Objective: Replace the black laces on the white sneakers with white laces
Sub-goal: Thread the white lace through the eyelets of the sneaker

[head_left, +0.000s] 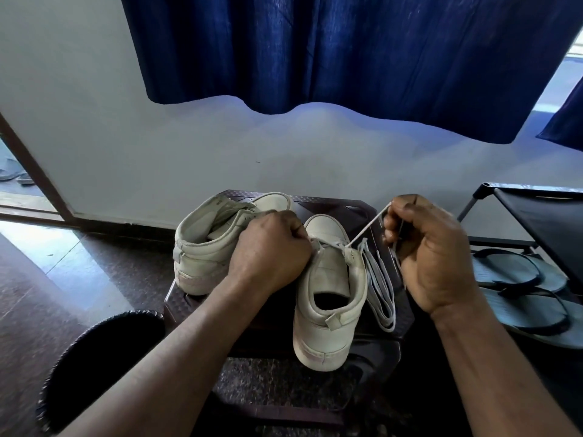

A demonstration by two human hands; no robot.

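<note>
Step in hand: I am threading the white lace (366, 227) through the lowest eyelets of the near sneaker (328, 298), by my judgement early in the lacing.
Right hand (432, 250): I am pinching the lace between thumb and curled fingers and drawing it up and to the right; the strand is running taut from the right eyelet to my fingertips.
Left hand (271, 247): fingers curled, I am gripping the near sneaker at its left eyelet row; whether a lace end is also lying in that fist is hidden.
Doing it well: I am aiming to pull steadily along the eyelet's line, keeping the lace flat and untwisted, bracing the shoe so it is not sliding, and stopping when both ends are matching in length.
Near sneaker, look: white, scuffed, heel towards me, tongue open, standing on the stool (407, 313); no black lace is showing on it.
Far sneaker (205, 250): white, lying just beside and to the left, on the same stool, partly under my left hand.
Spare lace (380, 288): white, folded in long loops, lying against the near sneaker's right side.
Surroundings: sandals (520, 279) are resting on a rack at the right; a blue curtain (347, 58) is hanging behind.
</note>
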